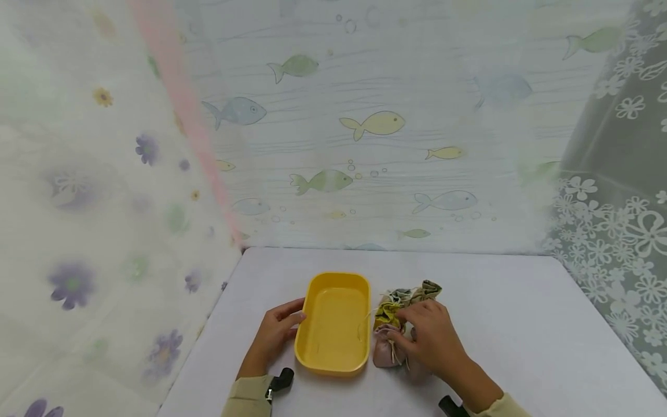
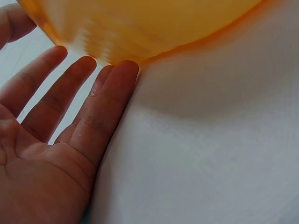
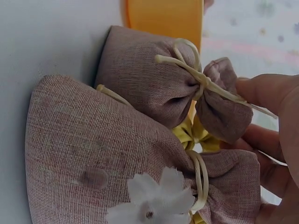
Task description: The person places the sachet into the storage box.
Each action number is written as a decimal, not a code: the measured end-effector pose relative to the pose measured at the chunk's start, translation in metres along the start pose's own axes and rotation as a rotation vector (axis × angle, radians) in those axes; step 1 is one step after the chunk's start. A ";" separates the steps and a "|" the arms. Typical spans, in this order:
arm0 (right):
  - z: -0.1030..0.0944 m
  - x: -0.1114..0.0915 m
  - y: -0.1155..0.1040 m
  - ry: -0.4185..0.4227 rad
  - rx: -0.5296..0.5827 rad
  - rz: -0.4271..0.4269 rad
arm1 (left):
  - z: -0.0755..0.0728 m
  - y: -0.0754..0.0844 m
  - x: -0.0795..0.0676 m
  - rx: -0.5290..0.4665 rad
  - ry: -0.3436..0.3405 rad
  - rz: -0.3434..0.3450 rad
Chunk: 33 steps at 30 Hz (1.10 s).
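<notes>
A yellow rectangular tray (image 1: 333, 364) lies on the white table. My left hand (image 1: 278, 330) is at its left side; in the left wrist view, nearly straight fingers (image 2: 110, 100) touch the tray's outer wall. Just right of the tray stands a cluster of small cloth drawstring pouches. My right hand (image 1: 429, 339) reaches over them, thumb and fingers about the gathered top of a mauve pouch (image 3: 140, 70) with a cream cord. Beside it is a larger pinkish-brown pouch (image 3: 88, 135) bearing a white fabric flower (image 3: 154, 198). Behind them shows a yellow pouch (image 1: 387, 313).
A brown patterned pouch (image 1: 431, 287) sits at the back of the cluster. The white table (image 1: 500, 313) reaches back to a fish-print curtain (image 1: 385, 174). A flower-print curtain (image 1: 104, 231) hangs on the left, a lace one (image 1: 620, 231) on the right.
</notes>
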State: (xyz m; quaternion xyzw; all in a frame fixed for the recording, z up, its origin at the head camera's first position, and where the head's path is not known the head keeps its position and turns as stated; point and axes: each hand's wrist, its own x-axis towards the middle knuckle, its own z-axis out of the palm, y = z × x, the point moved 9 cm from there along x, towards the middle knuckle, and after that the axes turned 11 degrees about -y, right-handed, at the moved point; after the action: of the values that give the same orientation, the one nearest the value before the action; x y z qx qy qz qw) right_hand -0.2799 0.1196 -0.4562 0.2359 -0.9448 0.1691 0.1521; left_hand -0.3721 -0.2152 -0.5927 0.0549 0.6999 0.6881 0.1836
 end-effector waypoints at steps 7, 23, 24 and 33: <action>0.003 0.000 -0.005 -0.007 0.004 -0.031 | 0.001 0.000 -0.002 -0.009 0.014 -0.010; -0.008 -0.007 -0.014 0.075 0.023 -0.130 | 0.004 0.004 -0.005 -0.021 0.009 0.014; -0.009 -0.007 -0.015 0.075 0.017 -0.126 | 0.004 0.004 -0.006 -0.019 0.008 0.015; -0.021 -0.009 -0.020 0.099 0.022 -0.124 | 0.006 0.005 -0.007 0.012 0.000 0.002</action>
State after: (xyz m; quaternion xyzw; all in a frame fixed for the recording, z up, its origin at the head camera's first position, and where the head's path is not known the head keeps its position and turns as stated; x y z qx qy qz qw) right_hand -0.2581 0.1149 -0.4358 0.2871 -0.9177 0.1812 0.2064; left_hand -0.3644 -0.2121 -0.5859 0.0568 0.7040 0.6840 0.1825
